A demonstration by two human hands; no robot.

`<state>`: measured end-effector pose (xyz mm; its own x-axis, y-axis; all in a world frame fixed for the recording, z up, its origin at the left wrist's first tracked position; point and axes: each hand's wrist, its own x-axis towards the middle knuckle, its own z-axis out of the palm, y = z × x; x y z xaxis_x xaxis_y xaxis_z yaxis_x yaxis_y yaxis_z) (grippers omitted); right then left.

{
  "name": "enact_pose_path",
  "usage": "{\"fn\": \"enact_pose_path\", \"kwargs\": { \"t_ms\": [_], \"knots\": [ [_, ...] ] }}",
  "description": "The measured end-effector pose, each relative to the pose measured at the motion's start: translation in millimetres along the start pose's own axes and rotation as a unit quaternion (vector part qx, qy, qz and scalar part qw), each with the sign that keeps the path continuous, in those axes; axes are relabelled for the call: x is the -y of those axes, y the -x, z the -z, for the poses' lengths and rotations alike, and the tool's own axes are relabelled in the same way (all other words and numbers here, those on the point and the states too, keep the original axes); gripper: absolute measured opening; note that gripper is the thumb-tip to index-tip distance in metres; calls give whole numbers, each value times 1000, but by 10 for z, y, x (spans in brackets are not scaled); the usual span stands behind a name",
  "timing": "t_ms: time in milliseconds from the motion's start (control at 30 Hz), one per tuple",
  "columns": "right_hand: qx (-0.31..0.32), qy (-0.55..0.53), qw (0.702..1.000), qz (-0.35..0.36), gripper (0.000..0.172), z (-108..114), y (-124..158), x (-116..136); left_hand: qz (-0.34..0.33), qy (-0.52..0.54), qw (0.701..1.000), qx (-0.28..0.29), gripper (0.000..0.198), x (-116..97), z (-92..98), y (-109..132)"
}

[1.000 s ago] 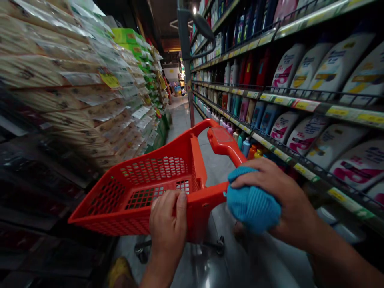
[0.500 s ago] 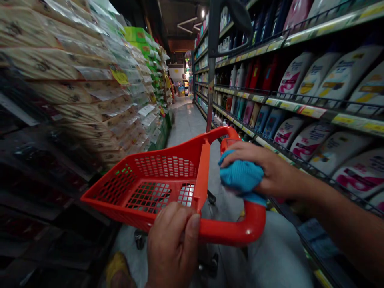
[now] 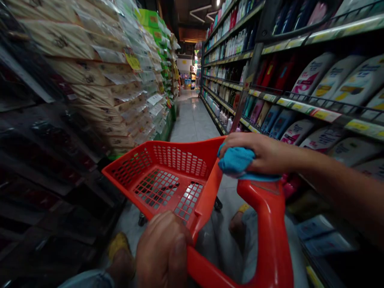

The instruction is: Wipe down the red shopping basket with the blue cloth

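A red plastic shopping cart (image 3: pixel 168 143) with a grid-patterned basket stands in front of me, tilted in view, and its basket is empty. My left hand (image 3: pixel 162 248) is wrapped round the cart's red frame at the basket's near corner. A crumpled blue cloth (image 3: pixel 238 160) is under my right hand (image 3: pixel 261 150), whose fingers are closed on it. The cloth lies against the far part of the thick red handle (image 3: pixel 274 228), covering some of it. The handle's near bend runs out of the bottom of the view.
Shelves (image 3: pixel 324 112) of shampoo bottles line the right side, with an upright post (image 3: pixel 247 88) close to the handle. Stacked wrapped packs (image 3: pixel 90 84) rise on the left. A tiled aisle (image 3: pixel 192 116) runs ahead. My feet in yellow shoes (image 3: pixel 118 246) flank the cart.
The handle has turned and come nearer in view. My right hand with the cloth has shifted towards the handle's far part. My left hand keeps its grip and sits slightly lower.
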<state>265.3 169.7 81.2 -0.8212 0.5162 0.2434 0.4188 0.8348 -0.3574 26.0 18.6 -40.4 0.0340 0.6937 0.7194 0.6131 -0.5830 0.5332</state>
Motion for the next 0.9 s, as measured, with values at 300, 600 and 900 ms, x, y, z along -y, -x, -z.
{"fn": "enact_pose_path", "kwargs": {
  "t_ms": [300,600,900],
  "knots": [
    [134,242,949,-154,25,-299,-473,-146,-20,50,998,-25,43,116,93,85],
    [179,89,980,13,29,-379,-534,220,78,90,992,-32,52,179,215,2],
    [-24,113,993,-34,30,18,329,496,144,151,972,-112,52,574,353,-94]
  ]
}}
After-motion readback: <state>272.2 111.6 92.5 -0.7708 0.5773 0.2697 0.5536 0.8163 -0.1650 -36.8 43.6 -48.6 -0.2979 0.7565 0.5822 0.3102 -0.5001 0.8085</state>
